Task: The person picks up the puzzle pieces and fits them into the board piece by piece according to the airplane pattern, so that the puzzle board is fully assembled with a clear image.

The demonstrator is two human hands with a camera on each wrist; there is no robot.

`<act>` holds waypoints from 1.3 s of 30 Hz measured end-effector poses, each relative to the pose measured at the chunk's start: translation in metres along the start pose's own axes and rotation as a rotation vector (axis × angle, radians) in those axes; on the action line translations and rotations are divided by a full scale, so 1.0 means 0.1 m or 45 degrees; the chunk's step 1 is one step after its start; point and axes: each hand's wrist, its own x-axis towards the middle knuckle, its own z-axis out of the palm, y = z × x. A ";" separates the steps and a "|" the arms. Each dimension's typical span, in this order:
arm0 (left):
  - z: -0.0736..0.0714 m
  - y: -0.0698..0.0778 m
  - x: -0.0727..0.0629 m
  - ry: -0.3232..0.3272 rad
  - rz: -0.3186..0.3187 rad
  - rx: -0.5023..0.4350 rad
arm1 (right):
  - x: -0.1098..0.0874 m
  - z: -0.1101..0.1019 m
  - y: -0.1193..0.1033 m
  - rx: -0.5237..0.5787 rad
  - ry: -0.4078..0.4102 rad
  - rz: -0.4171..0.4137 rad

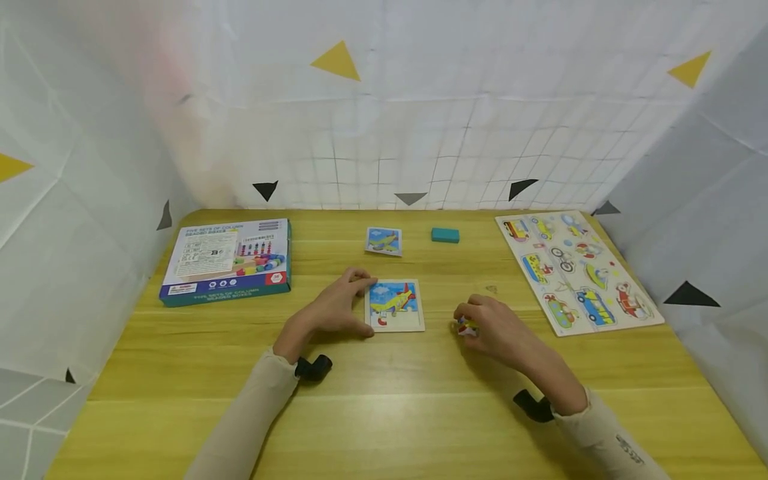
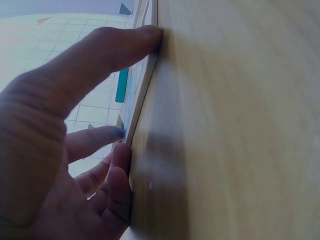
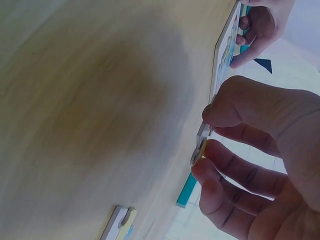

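Observation:
A square jigsaw puzzle board with a yellow and red airplane picture lies in the middle of the table; a pale gap shows along its lower part. My left hand holds its left side, thumb at the near corner and index finger at the far one. To the right of the board, my right hand pinches a small colourful puzzle piece between thumb and fingers, low over the table. The fingers cover much of this piece. In the right wrist view another small flat piece, white and yellow, lies on the table.
Behind the board are an airplane picture card and a teal block. A beaded-column toy box stands at the left. On the right lies a large wooden vehicle puzzle board. White cloth walls surround the table.

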 end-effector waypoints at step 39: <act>-0.01 0.03 0.00 0.000 -0.030 -0.041 | 0.42 0.06 -0.39 0.010 -0.038 -0.128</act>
